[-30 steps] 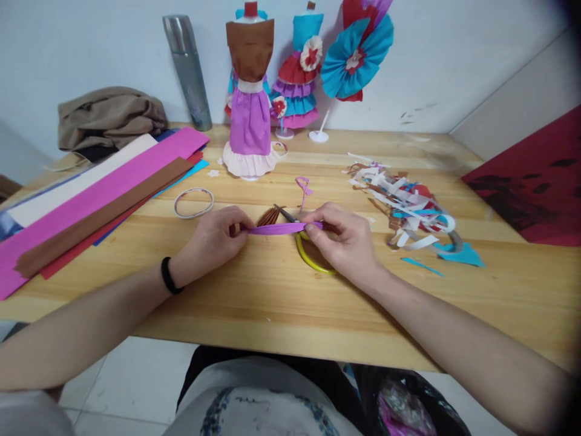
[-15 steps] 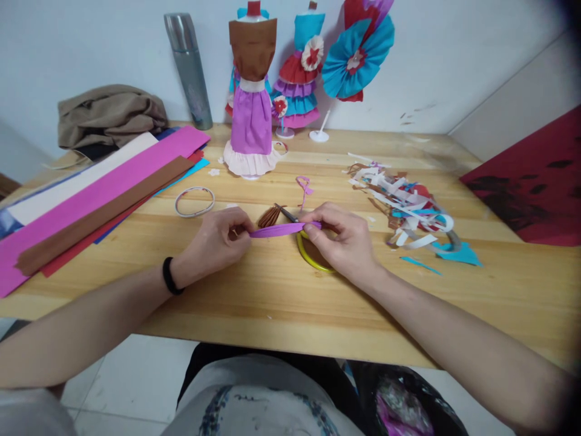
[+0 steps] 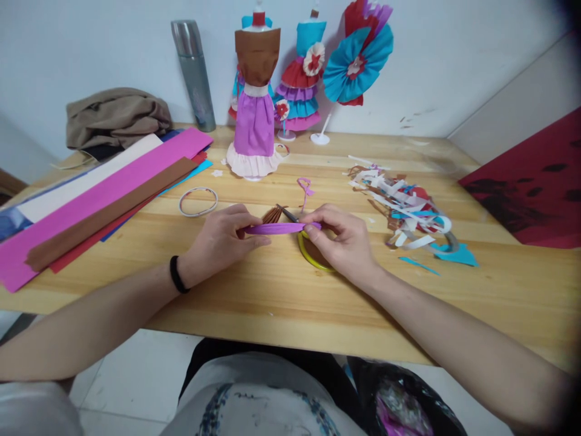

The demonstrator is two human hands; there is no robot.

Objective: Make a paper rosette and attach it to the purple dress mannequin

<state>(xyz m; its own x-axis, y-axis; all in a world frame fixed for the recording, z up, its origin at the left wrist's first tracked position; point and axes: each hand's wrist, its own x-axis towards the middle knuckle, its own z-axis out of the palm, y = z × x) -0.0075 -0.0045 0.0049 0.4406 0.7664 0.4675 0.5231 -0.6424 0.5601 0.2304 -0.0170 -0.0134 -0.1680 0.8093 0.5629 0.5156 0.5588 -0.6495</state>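
Note:
A narrow folded purple paper strip stretches level between my two hands above the table. My right hand pinches its right end between thumb and fingers. At the left end is my left hand, its thumb apart from the index finger, with the strip's tip lying against the fingers. Behind the strip lie a pleated brown paper piece and scissors with a yellow handle, which my right hand partly covers.
Long coloured paper sheets lie at the left, beside a white ring. Dressed paper figures and a flask stand at the back. Paper scraps are heaped at the right. A black bag is below the table edge.
My left hand has loosened its pinch, its thumb now parted from the index finger and stretched out under the strip. My right hand keeps its grip. The view has shifted slightly.

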